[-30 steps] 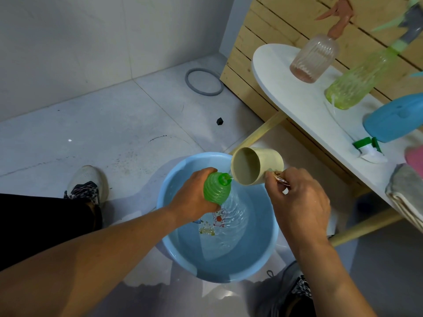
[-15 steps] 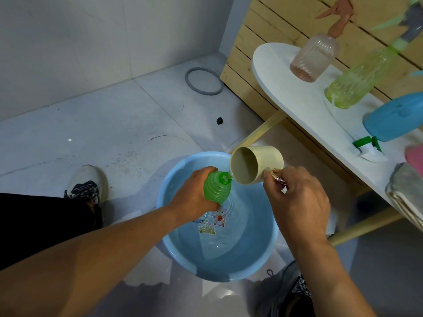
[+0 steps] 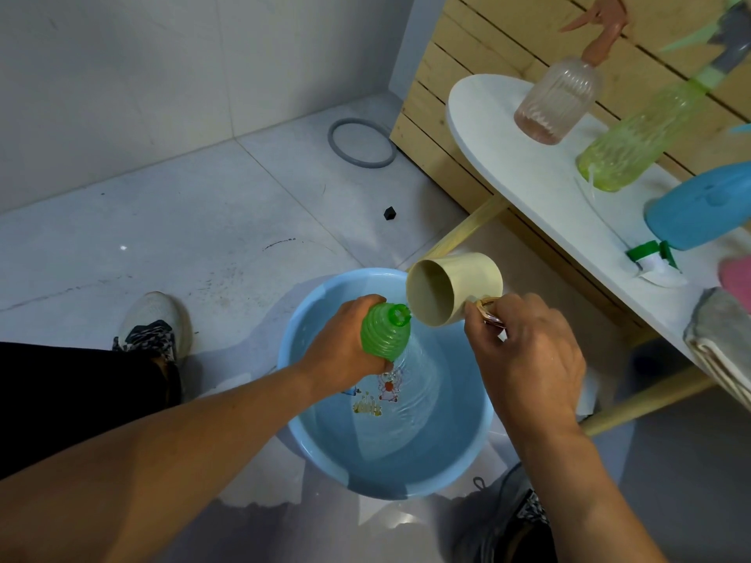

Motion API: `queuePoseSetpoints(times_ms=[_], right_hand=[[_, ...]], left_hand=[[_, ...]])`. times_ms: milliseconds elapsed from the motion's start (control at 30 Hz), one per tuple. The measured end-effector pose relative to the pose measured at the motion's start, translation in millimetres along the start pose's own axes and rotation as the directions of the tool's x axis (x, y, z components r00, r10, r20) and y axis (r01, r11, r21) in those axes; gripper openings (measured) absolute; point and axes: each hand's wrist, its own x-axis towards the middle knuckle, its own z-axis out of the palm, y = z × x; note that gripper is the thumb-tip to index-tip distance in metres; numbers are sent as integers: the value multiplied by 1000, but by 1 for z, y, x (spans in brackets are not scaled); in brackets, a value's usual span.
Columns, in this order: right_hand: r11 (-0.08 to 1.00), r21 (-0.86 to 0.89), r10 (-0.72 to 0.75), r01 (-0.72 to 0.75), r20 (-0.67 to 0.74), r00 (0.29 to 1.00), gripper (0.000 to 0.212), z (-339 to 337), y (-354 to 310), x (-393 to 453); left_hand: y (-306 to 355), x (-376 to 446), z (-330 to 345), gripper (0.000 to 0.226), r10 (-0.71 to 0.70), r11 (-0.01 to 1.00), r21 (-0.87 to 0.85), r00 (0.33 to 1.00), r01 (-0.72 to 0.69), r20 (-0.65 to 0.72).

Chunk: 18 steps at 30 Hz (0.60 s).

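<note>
My left hand (image 3: 345,343) grips a green ribbed bottle (image 3: 384,333) with no cap, held upright over a light blue basin (image 3: 325,457) of water on the floor. My right hand (image 3: 524,359) holds a cream cup (image 3: 453,288) by its handle. The cup is tipped on its side, its rim right at the bottle's open neck. The cup looks empty inside. Ripples spread in the water below the bottle.
A white oval table (image 3: 508,164) on wooden legs stands to the right, with a pink spray bottle (image 3: 558,99), a yellow-green spray bottle (image 3: 638,140), a blue bottle (image 3: 703,205), a green-and-white spray head (image 3: 654,262) and folded cloth (image 3: 723,339). A grey ring (image 3: 361,143) lies on the floor.
The cup has tilted a little further and lifted slightly at the bottle's neck. The ripples in the basin have shifted. Both hands stay in nearly the same place.
</note>
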Motion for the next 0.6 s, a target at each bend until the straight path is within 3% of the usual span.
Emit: queuePoseSetpoints(times_ms=[600], right_hand=[[994, -30, -104, 101, -102, 989, 28, -1, -1, -1]], left_hand=[[2, -2, 0, 98, -4, 1000, -12, 1000, 4, 11]])
